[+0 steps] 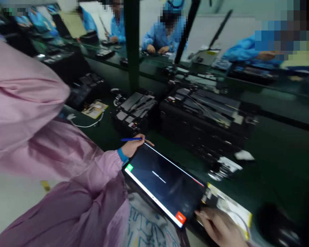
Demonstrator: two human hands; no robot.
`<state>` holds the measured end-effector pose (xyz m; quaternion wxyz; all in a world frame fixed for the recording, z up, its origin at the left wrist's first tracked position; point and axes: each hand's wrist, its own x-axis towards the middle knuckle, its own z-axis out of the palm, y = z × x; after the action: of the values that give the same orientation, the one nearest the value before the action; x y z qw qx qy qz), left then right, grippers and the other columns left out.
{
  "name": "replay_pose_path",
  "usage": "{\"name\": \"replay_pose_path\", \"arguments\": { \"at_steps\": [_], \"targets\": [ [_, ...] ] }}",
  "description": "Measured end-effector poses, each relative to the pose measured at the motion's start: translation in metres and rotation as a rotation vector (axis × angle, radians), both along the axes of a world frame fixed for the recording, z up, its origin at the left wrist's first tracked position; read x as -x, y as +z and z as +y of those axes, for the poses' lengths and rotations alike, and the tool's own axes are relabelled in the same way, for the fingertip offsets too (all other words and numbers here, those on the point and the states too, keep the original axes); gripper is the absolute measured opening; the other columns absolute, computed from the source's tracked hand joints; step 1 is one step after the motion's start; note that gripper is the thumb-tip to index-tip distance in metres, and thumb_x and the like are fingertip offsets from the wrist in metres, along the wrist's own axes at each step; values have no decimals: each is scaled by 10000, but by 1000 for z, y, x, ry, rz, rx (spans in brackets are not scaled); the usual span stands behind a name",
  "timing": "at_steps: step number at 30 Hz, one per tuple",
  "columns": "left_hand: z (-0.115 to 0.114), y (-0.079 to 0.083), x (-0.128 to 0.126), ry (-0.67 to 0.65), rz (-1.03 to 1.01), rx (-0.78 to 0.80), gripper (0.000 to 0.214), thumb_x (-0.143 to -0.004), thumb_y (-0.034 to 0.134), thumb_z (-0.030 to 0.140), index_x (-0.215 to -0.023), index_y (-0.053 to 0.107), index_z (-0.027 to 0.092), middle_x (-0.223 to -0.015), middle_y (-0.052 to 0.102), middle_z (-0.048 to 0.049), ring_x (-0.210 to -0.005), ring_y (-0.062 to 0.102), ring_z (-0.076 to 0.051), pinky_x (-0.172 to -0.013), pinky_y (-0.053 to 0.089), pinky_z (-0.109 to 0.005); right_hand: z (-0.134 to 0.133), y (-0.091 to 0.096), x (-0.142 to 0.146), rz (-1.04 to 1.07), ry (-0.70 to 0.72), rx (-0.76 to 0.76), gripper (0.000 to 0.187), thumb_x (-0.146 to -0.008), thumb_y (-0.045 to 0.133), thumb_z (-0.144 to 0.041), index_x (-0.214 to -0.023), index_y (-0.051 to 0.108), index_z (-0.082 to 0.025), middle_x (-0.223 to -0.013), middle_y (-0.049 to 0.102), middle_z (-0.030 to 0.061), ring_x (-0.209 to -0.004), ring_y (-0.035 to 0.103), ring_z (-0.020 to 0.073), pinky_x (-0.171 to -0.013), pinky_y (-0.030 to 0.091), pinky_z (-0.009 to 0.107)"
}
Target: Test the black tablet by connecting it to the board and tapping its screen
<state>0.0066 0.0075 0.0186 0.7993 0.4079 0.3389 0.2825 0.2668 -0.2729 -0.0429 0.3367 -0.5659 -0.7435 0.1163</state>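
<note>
my left hand point(133, 147) pinches a blue pen point(130, 139) by the far left corner of the tablet point(166, 183), which sits above my lap point(144, 219), already lit, while i cannot tell whether my curled right hand point(221, 224) grips its edge.

- My view is dim, the black box point(195, 123) sunk in shadow.
- I get a glowing screen point(167, 178), faintly smeared by glare.
- Blur softens far workers point(154, 36).
- Pixel blocks mask far right.
</note>
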Motion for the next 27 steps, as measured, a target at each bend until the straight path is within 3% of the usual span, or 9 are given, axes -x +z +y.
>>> {"name": "replay_pose_path", "arguments": {
  "at_steps": [2, 5, 7, 9, 13, 16, 18, 22, 27],
  "targets": [
    [5, 2, -2, -9, 25, 13, 324, -720, 760, 306, -792, 475, 169, -813, 736, -75, -759, 690, -223, -687, 493, -302, 2, 5, -5, -9, -42, -30, 120, -899, 543, -278, -884, 653, -231, -765, 712, 46, -672, 686, 195, -602, 573, 285],
    [11, 2, -3, -1, 59, 28, 301, -727, 748, 265, -803, 472, 173, -838, 738, -68, -761, 686, -219, -671, 494, -300, 14, 17, -13, 43, -231, 5, 156, -912, 505, -291, -964, 632, -218, -808, 706, 73, -696, 680, 212, -603, 558, 318],
    [12, 2, -3, 4, 79, 37, 308, -720, 750, 263, -815, 470, 176, -849, 737, -66, -746, 683, -219, -654, 492, -299, 32, 25, -19, 86, -373, 81, 183, -925, 467, -268, -992, 623, -203, -797, 691, 70, -669, 660, 199, -587, 532, 310],
    [13, 2, -4, 2, 96, 37, 318, -713, 753, 273, -823, 470, 179, -851, 735, -67, -740, 680, -221, -655, 493, -304, 55, 29, -26, 84, -428, 151, 208, -925, 462, -270, -1018, 625, -182, -771, 672, 63, -615, 627, 187, -549, 501, 302],
    [13, 4, -4, 14, 113, 10, 310, -706, 756, 264, -818, 481, 176, -853, 732, -73, -799, 677, -230, -678, 493, -303, 102, 27, -31, -43, -228, 261, 222, -912, 486, -236, -1038, 655, -166, -890, 660, 91, -775, 631, 214, -678, 507, 326],
    [12, 5, -4, 28, 100, 21, 303, -706, 756, 248, -810, 482, 176, -833, 728, -63, -798, 678, -228, -708, 505, -323, 126, 23, -25, -68, -8, 290, 187, -900, 512, -211, -956, 688, -179, -813, 617, 72, -770, 606, 200, -688, 488, 304],
    [12, 4, -3, 32, 94, 31, 309, -699, 762, 243, -802, 479, 175, -813, 724, -52, -779, 680, -222, -728, 512, -337, 134, 20, -21, -31, 53, 266, 208, -910, 486, -192, -862, 688, -179, -759, 576, 56, -736, 586, 181, -679, 476, 286],
    [12, 4, -2, 34, 102, 29, 312, -692, 765, 245, -797, 480, 175, -827, 721, -52, -791, 677, -225, -742, 516, -343, 137, 15, -24, 54, -37, 199, 218, -925, 429, -184, -828, 623, -160, -856, 576, 83, -766, 588, 175, -710, 492, 291],
    [14, 8, -4, 4, 133, 24, 318, -702, 755, 265, -816, 470, 180, -854, 718, -58, -763, 671, -210, -689, 513, -312, 116, 26, -39, 179, -249, 137, 193, -937, 420, -213, -1078, 538, -156, -829, 613, 67, -704, 612, 167, -631, 510, 275]
  ]
}}
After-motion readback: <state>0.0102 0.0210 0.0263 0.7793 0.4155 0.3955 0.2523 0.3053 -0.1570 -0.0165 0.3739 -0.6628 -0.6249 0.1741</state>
